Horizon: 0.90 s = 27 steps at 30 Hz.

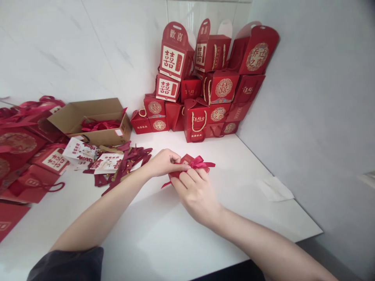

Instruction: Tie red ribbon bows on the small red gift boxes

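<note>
A small red gift box [186,159] rests on the white table, with a crimson ribbon bow [199,162] at its top. My left hand [166,163] comes in from the left, its thumb and finger pinched together on the ribbon at the bow's near side. From the right, my right hand [197,192] covers much of the box, its fingers curled at the ribbon beside the left fingertips. One ribbon tail pokes out at the lower left of the box, another to the right. The fingertips of my right hand are partly hidden.
Red gift boxes [218,88] are stacked against the back wall. An open cardboard box [96,134] holds red ribbon. Before it lie maroon ribbon pieces [129,166] and white printed cards [107,163]. More red boxes [32,183] crowd the left; white paper [275,189] lies right.
</note>
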Motion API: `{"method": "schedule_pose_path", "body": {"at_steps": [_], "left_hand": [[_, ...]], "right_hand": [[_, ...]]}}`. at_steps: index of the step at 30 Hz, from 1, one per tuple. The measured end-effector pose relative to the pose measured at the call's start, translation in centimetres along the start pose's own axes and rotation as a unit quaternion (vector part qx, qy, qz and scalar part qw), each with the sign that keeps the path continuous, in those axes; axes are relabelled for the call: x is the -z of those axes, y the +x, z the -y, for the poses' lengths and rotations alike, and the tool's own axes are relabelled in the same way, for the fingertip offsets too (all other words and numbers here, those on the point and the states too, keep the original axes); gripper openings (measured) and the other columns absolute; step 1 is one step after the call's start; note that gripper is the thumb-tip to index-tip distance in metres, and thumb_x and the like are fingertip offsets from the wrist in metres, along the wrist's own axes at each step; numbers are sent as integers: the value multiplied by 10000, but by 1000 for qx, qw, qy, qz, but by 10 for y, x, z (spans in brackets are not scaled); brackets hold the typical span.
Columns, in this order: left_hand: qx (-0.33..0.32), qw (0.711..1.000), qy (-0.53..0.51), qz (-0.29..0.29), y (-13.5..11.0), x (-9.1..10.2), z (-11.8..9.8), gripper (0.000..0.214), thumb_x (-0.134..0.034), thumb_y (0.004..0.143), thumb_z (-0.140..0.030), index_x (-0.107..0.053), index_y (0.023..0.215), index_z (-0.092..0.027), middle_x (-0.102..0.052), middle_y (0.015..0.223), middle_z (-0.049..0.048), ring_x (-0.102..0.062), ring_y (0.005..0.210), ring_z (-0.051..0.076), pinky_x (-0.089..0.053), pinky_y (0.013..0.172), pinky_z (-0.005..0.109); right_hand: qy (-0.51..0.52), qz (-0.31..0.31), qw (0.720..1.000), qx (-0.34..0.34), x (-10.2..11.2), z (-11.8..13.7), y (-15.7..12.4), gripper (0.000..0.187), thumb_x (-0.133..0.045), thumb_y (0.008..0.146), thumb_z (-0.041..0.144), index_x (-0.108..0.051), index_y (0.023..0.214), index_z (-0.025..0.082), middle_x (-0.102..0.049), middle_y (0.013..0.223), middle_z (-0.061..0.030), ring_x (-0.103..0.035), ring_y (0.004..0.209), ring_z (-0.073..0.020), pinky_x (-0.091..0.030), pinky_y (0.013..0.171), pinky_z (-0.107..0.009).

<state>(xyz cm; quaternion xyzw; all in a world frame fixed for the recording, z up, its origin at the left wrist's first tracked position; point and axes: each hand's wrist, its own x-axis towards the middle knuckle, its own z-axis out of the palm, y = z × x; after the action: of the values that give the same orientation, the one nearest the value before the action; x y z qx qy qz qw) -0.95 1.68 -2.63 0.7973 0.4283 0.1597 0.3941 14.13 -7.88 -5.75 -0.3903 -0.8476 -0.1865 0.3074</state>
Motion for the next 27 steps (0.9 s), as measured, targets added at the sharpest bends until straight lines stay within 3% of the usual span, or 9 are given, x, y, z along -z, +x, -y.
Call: {"method": "schedule_pose_path", "body": {"at_steps": [2,5,11,15,16,18,21,24,27], "left_hand": [[-1,1000,4,2,0,0,-1,509,-650,716,-507,-364,489,-152,-270,501,-56,-241,519,68,-177,481,224],[-6,1000,19,4,0,1,-3,538,-671,690,-526,-331,493,-160,-242,506,-59,-217,522,70,-158,482,233],[18,998,64,3,-1,1,-6,569,-677,662,-600,-343,509,-165,-265,499,-62,-225,516,73,-168,481,239],[26,998,56,8,0,1,-6,574,-680,659,-602,-334,511,-167,-274,508,-60,-235,517,74,-175,486,239],[26,998,49,11,0,1,-6,571,-680,660,-598,-336,512,-168,-275,512,-59,-237,518,74,-177,489,238],[25,999,35,15,0,0,-6,567,-681,662,-589,-332,512,-169,-274,519,-58,-240,519,75,-177,491,238],[25,999,20,17,-1,0,-6,565,-684,662,-576,-319,515,-172,-270,525,-56,-237,520,75,-168,491,238],[25,999,14,14,-1,-1,-5,566,-688,662,-568,-306,522,-174,-264,523,-58,-228,519,75,-158,488,238],[22,1000,17,14,0,-1,-3,568,-683,665,-569,-302,517,-174,-265,513,-59,-229,515,74,-162,487,235]], "right_hand": [[56,10,998,31,8,-14,2,174,-506,871,81,-660,827,148,-610,739,-35,-529,746,-193,-339,680,-329],[206,93,971,72,25,-43,2,179,-521,886,145,-677,801,168,-627,709,-12,-532,683,-150,-370,666,-293],[388,251,886,26,45,-83,-3,166,-559,877,180,-719,895,221,-693,777,11,-554,662,-110,-399,682,-252],[483,365,795,-29,54,-103,-3,150,-642,839,313,-719,934,227,-684,795,13,-531,621,-101,-393,597,-229],[496,362,787,-62,54,-109,-2,216,-656,825,371,-703,974,222,-671,794,10,-513,616,-103,-388,581,-228],[473,296,813,-168,52,-121,-2,318,-592,853,470,-661,1014,205,-647,823,-8,-514,672,-120,-399,618,-240],[395,252,835,-287,41,-134,-2,410,-441,910,538,-637,865,181,-624,830,-30,-524,746,-145,-412,689,-271],[445,332,784,-279,34,-137,-3,435,-494,878,546,-579,678,169,-577,683,-4,-502,654,-122,-410,644,-259],[537,362,717,-259,37,-131,-4,385,-590,832,507,-571,663,162,-547,577,24,-479,538,-89,-403,549,-226]]}}
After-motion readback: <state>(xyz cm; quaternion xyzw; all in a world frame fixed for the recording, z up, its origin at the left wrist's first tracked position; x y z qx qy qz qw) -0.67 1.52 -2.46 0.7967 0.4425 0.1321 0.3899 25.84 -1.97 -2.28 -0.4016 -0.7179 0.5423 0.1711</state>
